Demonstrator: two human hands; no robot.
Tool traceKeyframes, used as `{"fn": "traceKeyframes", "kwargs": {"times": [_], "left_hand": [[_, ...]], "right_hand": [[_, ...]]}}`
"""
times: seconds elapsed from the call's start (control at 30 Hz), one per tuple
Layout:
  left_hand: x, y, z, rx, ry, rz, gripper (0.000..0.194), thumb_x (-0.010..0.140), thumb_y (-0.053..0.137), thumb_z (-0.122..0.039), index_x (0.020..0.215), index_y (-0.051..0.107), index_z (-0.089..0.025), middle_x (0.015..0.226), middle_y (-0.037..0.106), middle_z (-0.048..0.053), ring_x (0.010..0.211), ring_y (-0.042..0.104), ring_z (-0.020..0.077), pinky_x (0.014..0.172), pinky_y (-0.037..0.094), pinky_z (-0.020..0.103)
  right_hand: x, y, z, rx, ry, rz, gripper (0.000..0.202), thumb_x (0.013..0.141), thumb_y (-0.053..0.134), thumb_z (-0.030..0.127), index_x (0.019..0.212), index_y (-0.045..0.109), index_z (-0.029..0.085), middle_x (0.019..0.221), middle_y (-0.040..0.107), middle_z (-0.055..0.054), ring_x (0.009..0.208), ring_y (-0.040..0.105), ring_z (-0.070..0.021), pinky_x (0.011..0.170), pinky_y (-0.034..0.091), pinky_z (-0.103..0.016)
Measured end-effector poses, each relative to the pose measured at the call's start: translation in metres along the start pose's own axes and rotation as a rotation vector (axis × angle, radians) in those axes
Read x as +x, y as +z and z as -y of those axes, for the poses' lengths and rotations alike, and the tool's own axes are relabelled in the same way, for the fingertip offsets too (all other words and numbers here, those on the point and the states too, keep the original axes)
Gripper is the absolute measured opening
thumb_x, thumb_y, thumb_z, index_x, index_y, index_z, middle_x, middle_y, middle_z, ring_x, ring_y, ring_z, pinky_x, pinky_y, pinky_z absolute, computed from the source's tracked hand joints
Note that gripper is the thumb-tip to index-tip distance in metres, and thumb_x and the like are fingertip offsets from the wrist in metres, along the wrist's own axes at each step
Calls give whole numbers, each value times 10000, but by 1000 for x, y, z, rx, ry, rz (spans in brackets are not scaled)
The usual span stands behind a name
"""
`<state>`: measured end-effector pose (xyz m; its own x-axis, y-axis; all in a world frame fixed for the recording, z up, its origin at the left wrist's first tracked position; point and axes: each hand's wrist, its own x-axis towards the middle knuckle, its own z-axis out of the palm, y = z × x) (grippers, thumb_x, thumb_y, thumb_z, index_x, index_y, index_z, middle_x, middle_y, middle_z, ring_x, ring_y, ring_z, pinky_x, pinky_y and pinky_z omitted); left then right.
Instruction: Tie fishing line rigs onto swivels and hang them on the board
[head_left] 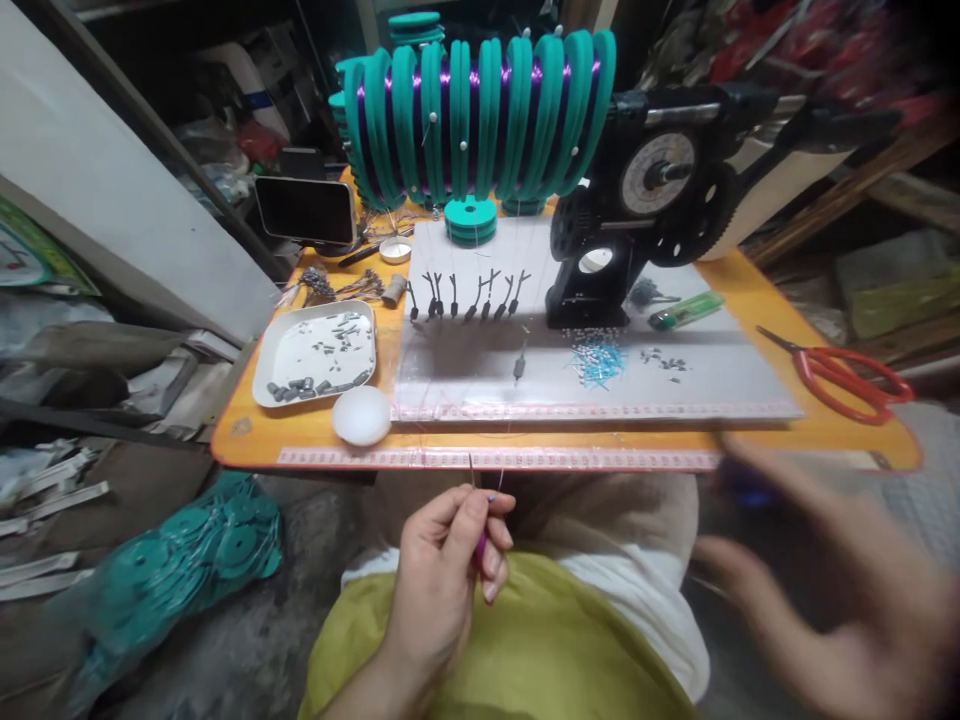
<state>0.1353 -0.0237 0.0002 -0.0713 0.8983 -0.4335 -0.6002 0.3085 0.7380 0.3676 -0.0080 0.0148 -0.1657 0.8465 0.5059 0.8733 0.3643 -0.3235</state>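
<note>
A thin rod (471, 468) is pinched by the left grip (444, 558); whether the right grip (862, 590) (blurred, farther right) is spread cannot be told.

Thin spike (472, 470) in left hand (442, 565) looked metallic. Worktop (244, 440) looked smooth, painted. Spools (609, 100) were matt green plastic, purple line (445, 110) glossy. Scissor handles (811, 366) looked smooth plastic; olive garment (555, 640), matt cloth.
</note>
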Motion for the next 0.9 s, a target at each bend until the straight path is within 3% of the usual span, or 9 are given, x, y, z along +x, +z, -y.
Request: {"fn": "traceKeyframes", "kwargs": {"times": [0.07, 0.17, 0.37, 0.53, 0.63, 0.77, 0.9], "left_hand": [[-1, 1, 1, 9, 16, 19, 318, 760, 783, -449, 783, 761, -132, 587, 599, -9, 411, 467, 35, 360, 388, 132], [-2, 2, 2, 33, 39, 28, 302, 775, 771, -445, 817, 777, -146, 615, 615, -4, 425, 515, 50, 366, 432, 143], [-4, 2, 2, 42, 66, 47, 291, 788, 760, -443, 839, 788, -158, 622, 603, -9, 440, 529, 54, 373, 456, 144], [-5, -2, 6, 75, 69, 77, 299, 833, 717, -434, 880, 775, -144, 630, 604, 0, 441, 534, 66, 382, 455, 162], [-6, 0, 7, 40, 50, 88, 269, 835, 725, -410, 926, 754, -159, 633, 604, -5, 427, 495, 51, 381, 413, 148], [-5, 10, -2, -191, -13, 141, 222, 772, 804, -334, 868, 680, -178, 552, 493, -60, 421, 313, 11, 396, 269, 105], [-7, 20, -11, -442, -179, 188, 363, 778, 786, -389, 670, 519, -168, 508, 246, -105, 431, 124, 25, 400, 172, 137]], "right_hand": [[-14, 12, 19, 151, -177, 38, 572, 854, 652, 249, 1407, 511, 272, 1053, 671, -120, 874, 680, -282, 709, 573, -384], [-25, 35, 33, 168, -291, 25, 635, 829, 650, 157, 1437, 488, 246, 1011, 667, -106, 853, 671, -255, 729, 572, -384], [-27, 49, 40, 154, -294, -14, 729, 823, 643, 126, 1502, 400, 231, 978, 649, -115, 853, 643, -270, 711, 568, -411], [-26, 52, 48, 198, -249, -7, 643, 825, 634, 112, 1442, 469, 190, 1010, 660, -125, 866, 652, -268, 748, 569, -398], [-26, 52, 56, 376, -141, 75, 439, 859, 578, 114, 1291, 543, 181, 944, 670, -95, 771, 655, -214, 690, 569, -320], [-29, 49, 72, 790, 195, 352, 105, 931, 505, 215, 1019, 560, 225, 780, 606, -21, 702, 627, -163, 605, 538, -227], [-41, 52, 83, 1173, 437, 443, 236, 969, 462, 393, 1062, 570, 206, 848, 621, -58, 750, 647, -183, 660, 567, -265]]}}
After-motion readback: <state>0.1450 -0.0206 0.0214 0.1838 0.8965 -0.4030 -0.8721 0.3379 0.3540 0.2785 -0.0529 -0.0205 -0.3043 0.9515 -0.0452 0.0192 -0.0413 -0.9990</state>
